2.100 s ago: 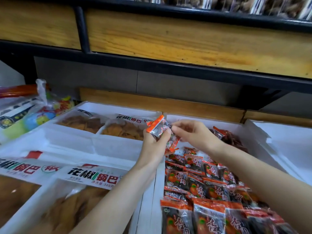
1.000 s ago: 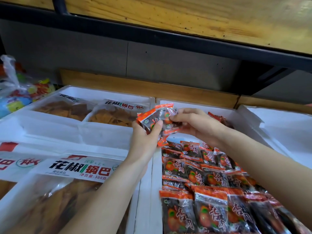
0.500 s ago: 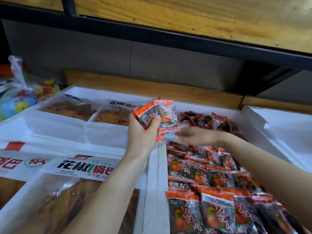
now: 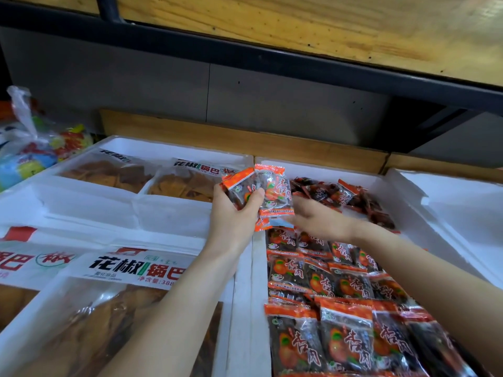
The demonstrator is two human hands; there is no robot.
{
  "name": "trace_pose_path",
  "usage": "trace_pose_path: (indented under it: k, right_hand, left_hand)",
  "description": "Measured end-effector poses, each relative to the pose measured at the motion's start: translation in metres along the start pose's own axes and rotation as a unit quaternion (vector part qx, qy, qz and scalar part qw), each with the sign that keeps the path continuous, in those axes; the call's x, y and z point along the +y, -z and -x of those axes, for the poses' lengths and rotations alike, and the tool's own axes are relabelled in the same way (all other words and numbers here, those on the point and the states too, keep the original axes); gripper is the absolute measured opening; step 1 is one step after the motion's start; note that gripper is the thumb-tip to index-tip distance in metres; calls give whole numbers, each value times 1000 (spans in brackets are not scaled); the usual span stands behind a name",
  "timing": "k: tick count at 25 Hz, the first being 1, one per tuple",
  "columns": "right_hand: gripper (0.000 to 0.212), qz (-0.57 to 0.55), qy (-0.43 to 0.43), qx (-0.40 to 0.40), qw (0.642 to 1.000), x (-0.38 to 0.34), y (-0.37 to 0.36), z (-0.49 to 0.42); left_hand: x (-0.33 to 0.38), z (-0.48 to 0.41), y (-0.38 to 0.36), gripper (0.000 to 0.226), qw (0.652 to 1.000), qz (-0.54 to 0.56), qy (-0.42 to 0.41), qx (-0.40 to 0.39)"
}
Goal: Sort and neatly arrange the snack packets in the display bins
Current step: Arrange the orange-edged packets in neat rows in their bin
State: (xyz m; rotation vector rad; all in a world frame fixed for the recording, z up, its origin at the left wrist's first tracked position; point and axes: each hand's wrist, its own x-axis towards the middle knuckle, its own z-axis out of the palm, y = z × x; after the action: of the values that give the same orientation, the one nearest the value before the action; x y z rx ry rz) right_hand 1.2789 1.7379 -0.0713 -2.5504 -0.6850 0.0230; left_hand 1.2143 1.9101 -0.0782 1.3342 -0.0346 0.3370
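Far-left edge: a knotted plastic bag (image 4: pixel 30 148) of bright-coloured goods lay just outside the rim of the left foam bin (image 4: pixel 89 213)
Overhead: a dark shelf rail (image 4: pixel 272 58) and a wooden board (image 4: pixel 326 23) ran above all the bins, leaving open air over the bins where both hands worked
Left foam bin: white dividers split it into compartments; large crisp bags (image 4: pixel 109 172) lay in the two far ones, and a labelled crisp bag (image 4: pixel 114 308) filled the near one
Left hand (image 4: pixel 234 213): raised over the wall between the left and middle bins, thumb and fingers gripping a small fan of snack packets (image 4: pixel 272 189) held upright, orange seals on top
Change: a second earlier the right hand had pinched that fan together with the left; it had since dropped off the packets, uncovering the heap behind it
Right hand (image 4: pixel 315 216): low over the middle bin (image 4: pixel 257 295), just below the held packets, fingers stretched flat toward the left, blurred, holding nothing
Middle bin: overlapping rows (image 4: pixel 340 284) of the same orange-sealed packets covered its near and middle part; a loose heap (image 4: pixel 353 197) sat against the far wall, with a strip of white floor between heap and rows
Right bin (image 4: pixel 462 213): only white walls and floor showed
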Motion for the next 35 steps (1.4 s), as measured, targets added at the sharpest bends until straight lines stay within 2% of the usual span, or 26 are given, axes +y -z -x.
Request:
trace_pose_path:
  k: [2, 4, 5, 9, 13, 14, 17, 20, 23, 28, 31, 33, 35]
  right_hand:
    - [33, -156, -17, 107, 982, -16, 9, 8]
    - [35, -278, -26, 136, 951, -33, 18, 16]
    - [32, -288, -18, 131, 949, -39, 21, 21]
    - [23, -248, -29, 125, 960, -44, 27, 35]
    - [22, -220, -122, 225, 941, -8, 53, 49]
    - [21, -202, -155, 229, 939, 5, 57, 54]
    - [17, -121, -216, 154, 957, 40, 54, 63]
    - [15, -118, -194, 72, 971, 53, 44, 65]
    - [15, -93, -166, 39, 981, 60, 34, 60]
    - [27, -26, -154, 67, 985, 63, 23, 57]
    - [27, 35, -143, 140, 979, 54, 24, 60]
    - [21, -33, -111, 200, 973, 28, 23, 63]
    - [20, -188, -66, 185, 962, -7, 19, 66]
  left_hand:
    - [0, 0, 0, 35, 1000, -11, 3, -12]
    - [-1, 0, -1, 36, 999, -31, 0, -23]
    - [-2, 1, -2, 36, 999, -38, -3, -30]
    - [-3, 5, -6, 34, 997, -37, 1, -65]
    - [-4, 5, -8, 34, 997, -33, 1, -73]
    - [-4, 4, -9, 34, 997, -35, 1, -72]
    - [-6, 5, -10, 36, 996, -37, 5, -75]
    - [-8, 6, -11, 35, 996, -35, 5, -78]
    - [-9, 6, -11, 34, 996, -39, 3, -85]
    - [-9, 8, -11, 33, 994, -54, 10, -100]
    - [-9, 11, -12, 29, 991, -54, 18, -121]
    - [-8, 14, -12, 27, 989, -52, 21, -138]
    - [-8, 17, -13, 30, 986, -48, 15, -158]
